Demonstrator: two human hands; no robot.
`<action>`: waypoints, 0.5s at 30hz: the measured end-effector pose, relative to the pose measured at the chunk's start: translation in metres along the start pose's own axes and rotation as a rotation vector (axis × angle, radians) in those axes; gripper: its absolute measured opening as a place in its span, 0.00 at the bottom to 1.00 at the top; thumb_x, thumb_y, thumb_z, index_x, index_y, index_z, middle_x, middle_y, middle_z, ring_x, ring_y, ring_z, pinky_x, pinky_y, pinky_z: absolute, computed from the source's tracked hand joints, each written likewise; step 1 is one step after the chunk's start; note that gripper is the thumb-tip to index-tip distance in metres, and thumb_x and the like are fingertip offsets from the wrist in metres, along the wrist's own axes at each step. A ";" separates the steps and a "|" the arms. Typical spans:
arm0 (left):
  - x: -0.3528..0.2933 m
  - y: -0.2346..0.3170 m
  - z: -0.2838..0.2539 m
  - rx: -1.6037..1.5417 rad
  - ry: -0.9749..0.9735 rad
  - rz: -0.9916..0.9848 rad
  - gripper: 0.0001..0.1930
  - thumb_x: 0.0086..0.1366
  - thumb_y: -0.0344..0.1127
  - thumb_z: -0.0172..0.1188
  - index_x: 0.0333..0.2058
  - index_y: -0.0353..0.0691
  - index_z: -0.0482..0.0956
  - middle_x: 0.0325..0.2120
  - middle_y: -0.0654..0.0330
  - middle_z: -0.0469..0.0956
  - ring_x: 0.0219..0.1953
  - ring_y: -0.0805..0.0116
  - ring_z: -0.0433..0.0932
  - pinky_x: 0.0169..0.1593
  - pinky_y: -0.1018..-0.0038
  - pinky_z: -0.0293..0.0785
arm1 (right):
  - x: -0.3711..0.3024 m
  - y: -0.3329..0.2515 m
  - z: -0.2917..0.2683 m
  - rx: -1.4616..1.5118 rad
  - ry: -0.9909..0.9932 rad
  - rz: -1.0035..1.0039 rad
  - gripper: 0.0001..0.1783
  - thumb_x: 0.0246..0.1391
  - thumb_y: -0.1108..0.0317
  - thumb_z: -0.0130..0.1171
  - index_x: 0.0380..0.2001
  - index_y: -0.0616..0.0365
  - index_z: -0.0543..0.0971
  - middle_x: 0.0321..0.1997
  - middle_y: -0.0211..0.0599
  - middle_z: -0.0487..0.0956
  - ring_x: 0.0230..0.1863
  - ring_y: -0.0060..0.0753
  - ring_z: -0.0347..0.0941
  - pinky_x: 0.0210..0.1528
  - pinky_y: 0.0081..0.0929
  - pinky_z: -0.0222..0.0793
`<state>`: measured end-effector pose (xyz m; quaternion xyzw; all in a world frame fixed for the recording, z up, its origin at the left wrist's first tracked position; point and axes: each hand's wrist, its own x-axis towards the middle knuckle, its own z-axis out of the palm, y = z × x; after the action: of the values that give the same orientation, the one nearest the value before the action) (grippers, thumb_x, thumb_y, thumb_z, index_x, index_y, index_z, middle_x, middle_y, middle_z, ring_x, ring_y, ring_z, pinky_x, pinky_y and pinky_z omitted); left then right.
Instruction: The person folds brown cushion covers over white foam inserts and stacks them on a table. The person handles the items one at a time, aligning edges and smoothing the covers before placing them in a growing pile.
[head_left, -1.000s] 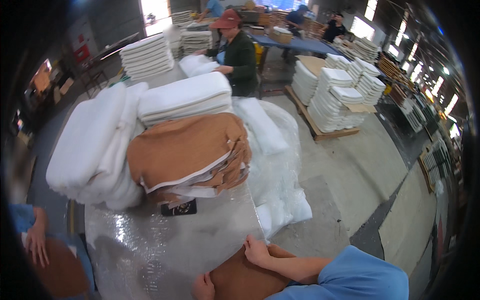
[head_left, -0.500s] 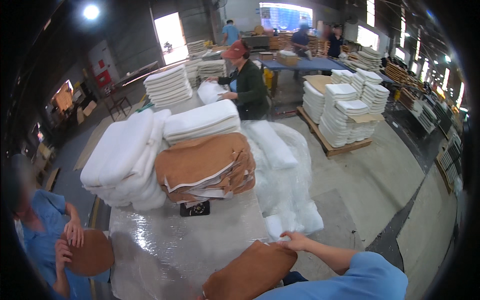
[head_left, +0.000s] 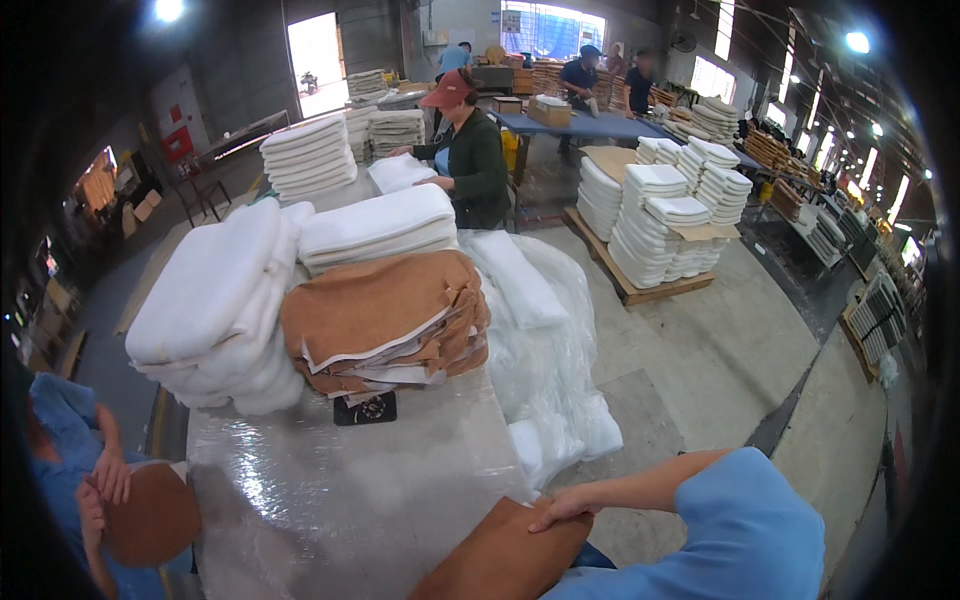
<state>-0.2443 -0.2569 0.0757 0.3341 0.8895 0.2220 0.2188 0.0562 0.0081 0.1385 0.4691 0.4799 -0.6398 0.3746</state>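
At the lower edge, a brown suede-like piece of cover material [head_left: 500, 555] hangs over the near right part of the plastic-wrapped table [head_left: 330, 500]. My right hand [head_left: 562, 507] grips its far right corner, fingers closed over the edge. My left hand is out of the picture. Farther up the table lies an uneven stack of similar brown pieces [head_left: 385, 305] with pale undersides. A flat black object [head_left: 365, 409] sits against the near side of that stack.
Thick white padding [head_left: 205, 285] is piled left of the brown stack, with folded white pads [head_left: 375, 225] behind. Clear plastic-wrapped padding [head_left: 545, 350] hangs off the right side. A co-worker [head_left: 75, 470] at left holds a round brown piece [head_left: 152, 515]; another [head_left: 475, 160] handles white padding. A loaded pallet [head_left: 650, 288] stands right.
My right hand has shifted nearer and farther onto the brown piece. The piece has dropped lower in the picture. The whole scene has slid slightly left as the view turned.
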 end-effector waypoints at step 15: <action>0.015 -0.004 0.017 -0.178 0.094 -0.156 0.28 0.73 0.53 0.53 0.58 0.35 0.77 0.50 0.45 0.83 0.53 0.43 0.81 0.58 0.52 0.76 | 0.056 -0.010 -0.004 -0.227 0.130 0.129 0.53 0.49 0.14 0.57 0.69 0.35 0.77 0.68 0.45 0.77 0.70 0.51 0.71 0.70 0.39 0.65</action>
<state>-0.2472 -0.2450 0.0561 0.2323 0.8988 0.2979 0.2221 0.0326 0.0129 0.0869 0.4942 0.5412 -0.5242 0.4337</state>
